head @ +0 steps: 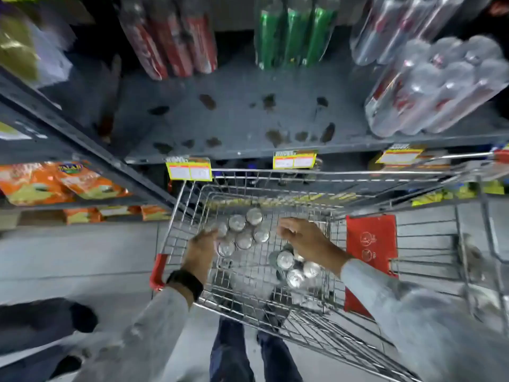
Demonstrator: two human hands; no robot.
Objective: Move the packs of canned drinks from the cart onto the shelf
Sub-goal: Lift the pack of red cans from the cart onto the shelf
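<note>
— Two packs of cans in the cart (325,175): far pack (243,230) toward the left wall, near pack (296,267) closer to the body, slightly right. None on the shelf (248,119) yet, as far as can be told.

— Hands?

— Left hand (202,249) down inside the basket, fingers at the left edge of the far pack, apparently touching; too blurred to tell whether curled shut on the wrap or just resting. Right hand (301,235) spread open, hovering above the gap between the packs, gripping nothing.

— Why one on each side?

— Probably to bracket the far pack. Shrink-wrapped cans likely heavy and slack, so better lifted from two sides than from one.

— And room on the shelf?

— Plenty. Bare, stained stretch in the middle, just beyond the cart's front rim. Red bottles (176,42) and green bottles (292,31) at the back, clear bottle packs (435,86) on the right. Cart parked right against the shelf edge, presumably to keep the lift short.

— Risk?

— Wire rim between pack and shelf: needs clearing on the way up.
</note>
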